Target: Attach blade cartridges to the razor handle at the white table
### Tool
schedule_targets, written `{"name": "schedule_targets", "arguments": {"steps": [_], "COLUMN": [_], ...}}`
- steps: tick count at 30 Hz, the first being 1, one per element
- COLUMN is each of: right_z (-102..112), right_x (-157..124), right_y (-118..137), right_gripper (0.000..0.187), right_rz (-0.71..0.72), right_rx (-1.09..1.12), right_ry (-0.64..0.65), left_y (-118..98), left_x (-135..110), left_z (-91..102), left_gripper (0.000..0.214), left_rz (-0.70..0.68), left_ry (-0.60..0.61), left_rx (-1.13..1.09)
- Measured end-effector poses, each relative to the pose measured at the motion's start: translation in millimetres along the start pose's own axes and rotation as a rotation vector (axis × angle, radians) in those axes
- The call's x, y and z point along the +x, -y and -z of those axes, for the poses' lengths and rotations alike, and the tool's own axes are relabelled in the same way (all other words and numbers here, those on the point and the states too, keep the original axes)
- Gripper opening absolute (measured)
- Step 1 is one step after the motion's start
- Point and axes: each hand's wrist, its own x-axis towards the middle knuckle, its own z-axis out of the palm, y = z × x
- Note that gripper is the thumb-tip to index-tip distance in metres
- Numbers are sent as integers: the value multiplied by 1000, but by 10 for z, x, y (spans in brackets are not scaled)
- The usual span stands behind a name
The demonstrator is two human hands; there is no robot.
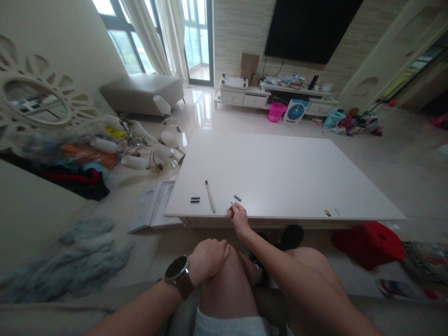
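My right hand (239,218) reaches to the near edge of a low white table (280,172), its fingers pinched together on something too small to name. Just beyond its fingertips lie tiny dark bits and a small green piece (237,198). A thin pale stick (210,196) lies to the left, and a small black piece (195,199) farther left. My left hand (209,259), with a watch on the wrist, rests curled on my left knee and holds nothing.
A red stool (369,242) stands on the floor at the right. A white panel (150,210) leans by the table's left side. Lamp parts (147,149) and clutter lie at left. A pink bin (276,112) and TV cabinet stand far back.
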Motion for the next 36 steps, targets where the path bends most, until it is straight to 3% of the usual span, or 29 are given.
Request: {"name": "schedule_targets", "arguments": {"steps": [22,25,28,31,36], "right_z": [-102,-103,-93,-79,-49], "right_x": [-253,-346,-438,-476,-459], "right_y": [167,218,264,280,272], "right_gripper": [27,26,27,29,26], "right_rz": [-6,104,303,333,374], "right_rx": [-29,-148,-404,-571,-638], "right_ry": [214,290,514,696,648], "left_y": [-16,-14,-6,-8,-25], "left_x": [-5,-7,-11,-16,-23], "left_z": [-6,-6,-17,-12,19], "left_gripper": [48,49,49,46,48], "left_rz": [49,46,4,-51,-3], "left_ry": [5,22,14,31,43], "left_rx": [-29,-24,-14,10,-5]}}
